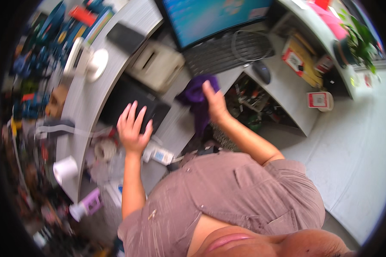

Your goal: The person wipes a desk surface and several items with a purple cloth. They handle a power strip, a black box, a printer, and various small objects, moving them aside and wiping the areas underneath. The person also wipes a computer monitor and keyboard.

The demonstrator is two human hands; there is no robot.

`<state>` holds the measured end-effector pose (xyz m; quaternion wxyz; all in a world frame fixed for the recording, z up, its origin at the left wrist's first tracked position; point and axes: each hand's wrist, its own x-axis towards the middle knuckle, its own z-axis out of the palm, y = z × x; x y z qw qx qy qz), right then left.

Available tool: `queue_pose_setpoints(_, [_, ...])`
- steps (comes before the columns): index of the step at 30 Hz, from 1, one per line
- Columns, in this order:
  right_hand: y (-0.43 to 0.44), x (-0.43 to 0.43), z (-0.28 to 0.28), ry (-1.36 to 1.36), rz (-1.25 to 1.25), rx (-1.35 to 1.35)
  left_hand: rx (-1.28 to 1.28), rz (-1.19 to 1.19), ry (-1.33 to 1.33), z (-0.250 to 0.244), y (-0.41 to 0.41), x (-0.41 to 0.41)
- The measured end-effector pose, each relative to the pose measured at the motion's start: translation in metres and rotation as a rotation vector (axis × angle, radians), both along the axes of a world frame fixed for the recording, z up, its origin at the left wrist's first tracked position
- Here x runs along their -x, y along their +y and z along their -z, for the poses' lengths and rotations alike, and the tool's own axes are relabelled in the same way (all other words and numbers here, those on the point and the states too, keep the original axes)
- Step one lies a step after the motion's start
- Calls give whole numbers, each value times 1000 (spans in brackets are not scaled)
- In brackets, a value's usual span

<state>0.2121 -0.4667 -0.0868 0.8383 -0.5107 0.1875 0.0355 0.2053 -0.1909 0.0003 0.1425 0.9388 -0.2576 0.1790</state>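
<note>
My right hand (216,102) is closed on a bunched purple cloth (197,91), part of which hangs down below the hand. This cloth is just in front of a black keyboard (225,53). My left hand (133,128) has its fingers spread and holds nothing. It is over or on a black box (151,107) on the lower desk surface; contact cannot be told. Behind that box stands a beige, boxy device with a dark slot (156,66). A lit monitor (212,16) rises behind the keyboard, and a dark mouse (261,72) lies to its right.
A raised counter ledge (83,112) curves along the left, bearing a white stand (96,64) and a white paper roll (65,169). An open compartment (260,102) full of small items lies right of my right hand. A potted plant (344,51) stands at the far right.
</note>
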Motion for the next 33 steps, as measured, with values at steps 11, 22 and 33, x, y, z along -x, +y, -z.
queue_pose_setpoints(11, [56,-117,14,-636,-123,1170,81,-66,7,1,2,5])
queue_pose_setpoints(22, [67,-77,19,-910,-527,1343,89,-57,-6,2,7,5])
queue_pose_setpoints(33, [101,-112,32,-675,-194,1403,47,-57,0,8,7,8])
